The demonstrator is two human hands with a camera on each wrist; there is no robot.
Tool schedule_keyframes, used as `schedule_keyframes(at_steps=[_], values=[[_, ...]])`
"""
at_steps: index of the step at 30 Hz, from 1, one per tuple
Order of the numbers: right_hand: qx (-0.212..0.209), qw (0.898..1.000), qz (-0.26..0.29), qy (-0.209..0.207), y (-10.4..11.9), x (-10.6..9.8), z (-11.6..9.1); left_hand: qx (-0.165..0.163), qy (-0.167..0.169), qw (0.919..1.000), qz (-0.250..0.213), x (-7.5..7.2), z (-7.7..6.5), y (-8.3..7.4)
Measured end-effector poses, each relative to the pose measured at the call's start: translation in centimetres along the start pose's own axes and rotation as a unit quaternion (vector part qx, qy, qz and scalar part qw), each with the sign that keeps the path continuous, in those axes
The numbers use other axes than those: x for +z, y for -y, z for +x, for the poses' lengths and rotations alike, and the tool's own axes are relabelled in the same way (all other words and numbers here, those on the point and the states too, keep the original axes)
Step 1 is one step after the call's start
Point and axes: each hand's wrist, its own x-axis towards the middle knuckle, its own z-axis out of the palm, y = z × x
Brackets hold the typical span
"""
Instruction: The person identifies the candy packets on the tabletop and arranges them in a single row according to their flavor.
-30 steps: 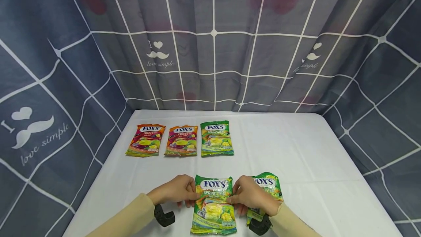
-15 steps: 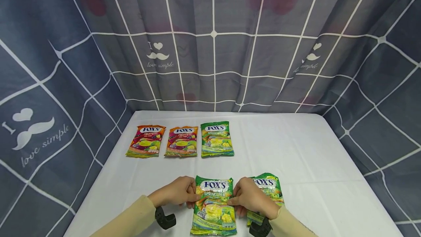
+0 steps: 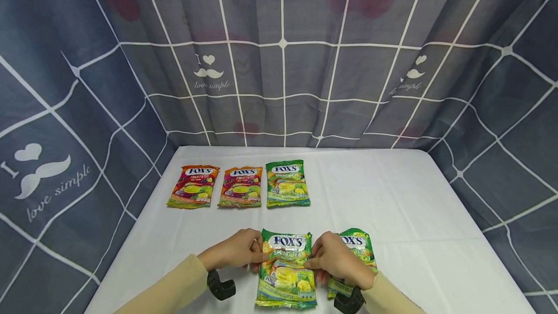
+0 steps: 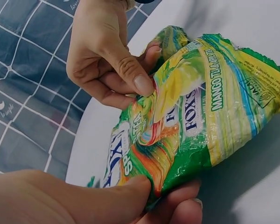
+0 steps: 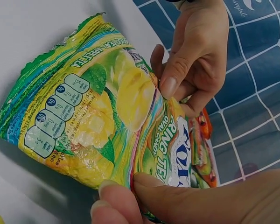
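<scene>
A green and yellow Fox's Spring Tea candy bag [image 3: 286, 277] stands between both hands, its printed front facing up. My left hand [image 3: 237, 250] pinches its left edge, thumb on the front and fingers behind. On the opposite edge, my right hand [image 3: 339, 259] pinches the bag the same way. Both wrist views show the candy bag [image 4: 186, 121] creased between the thumbs, with its lower end held off the white cloth. A second Spring Tea bag [image 3: 364, 249] lies under the right hand and wrist, which partly hide it.
Along the far side of the table [image 3: 370, 193] lie two red Fox's Fruits bags, one at the left [image 3: 193, 188] and one beside it [image 3: 241, 188], then another Spring Tea bag [image 3: 287, 184]. Grey checked curtains [image 3: 261, 71] enclose the back and sides.
The held candy bag and both hands have shifted slightly right and away from me. Both grips stay the same, and the other bags have not moved.
</scene>
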Motion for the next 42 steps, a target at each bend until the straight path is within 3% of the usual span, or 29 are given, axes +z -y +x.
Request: schedule_keyframes(at_steps=[9, 23, 42], values=[[-0.011, 0.999, -0.032, -0.019, 1.1, -2.1, -0.1, 0.033, -0.012, 0.9994, 0.004, -0.4, 0.8, -1.7], [0.011, 0.995, -0.046, -0.083, 2.5, -6.0, -0.1, 0.066, -0.037, 0.9968, 0.027, -1.4, 3.7, -5.2], [0.031, 0.987, -0.074, -0.141, 2.3, -11.7, 1.8, 0.075, -0.093, 0.9908, 0.063, -1.7, 9.6, -8.4]])
